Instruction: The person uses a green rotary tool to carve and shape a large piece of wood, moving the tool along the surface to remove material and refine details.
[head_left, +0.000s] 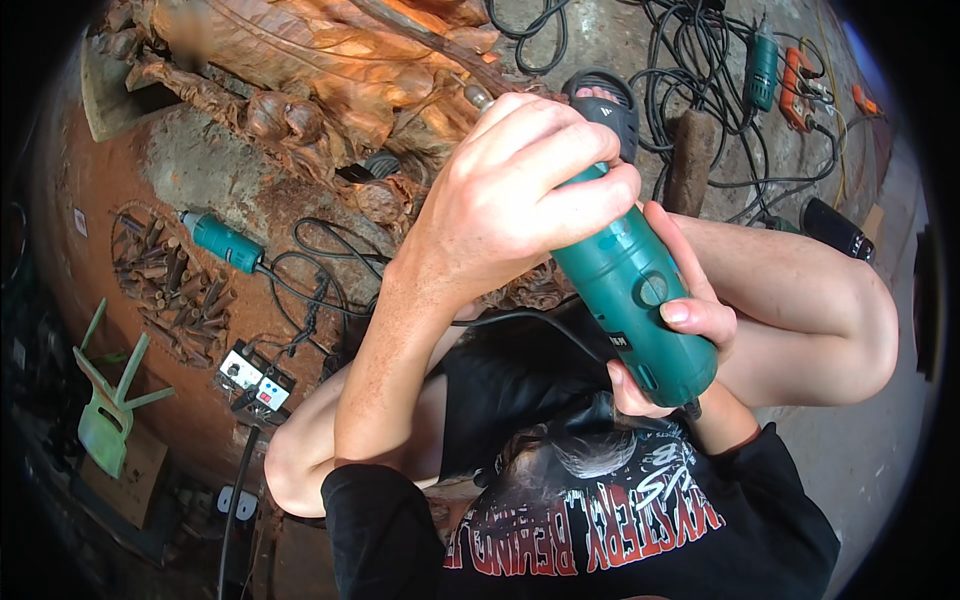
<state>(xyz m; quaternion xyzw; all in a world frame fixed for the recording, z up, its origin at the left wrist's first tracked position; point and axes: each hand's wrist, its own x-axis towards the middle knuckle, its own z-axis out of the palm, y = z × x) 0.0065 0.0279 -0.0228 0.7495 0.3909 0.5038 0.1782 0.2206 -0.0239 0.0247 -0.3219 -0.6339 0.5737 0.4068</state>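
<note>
A carving (290, 50) of orange-brown wood fills the upper left, the largest thing in sight. Below it, the person's bent legs (800, 300) spread to either side. The left arm rises long and slanting from its black sleeve, elbow low, and at its end the left hand (530, 175) arches over the front of a green grinder (640, 290), back of the hand and knuckles uppermost, fingers bent round the casing and closed on it. The right forearm, mostly hidden behind the grinder, comes in from the lower right; the right hand (690, 300) cradles the rear of the casing from the side and beneath, its thumb laid along the edge and a fingertip showing at the opposite side, the grip snug. The grinder thus lies between both hands, above the lap, tilted with its rear toward the chest and its front toward the carving. A tangle of black cables (690, 55) covers the ground at the upper right, a heap of wood pieces (175, 275) the left. Smaller are the pale green stool (108, 432), the dark slipper (618, 118), a second grinder (228, 243) near the heap, and an orange socket strip (797, 88). Smallest, a rounded tip (477, 96) shows just beyond the left knuckles.
</note>
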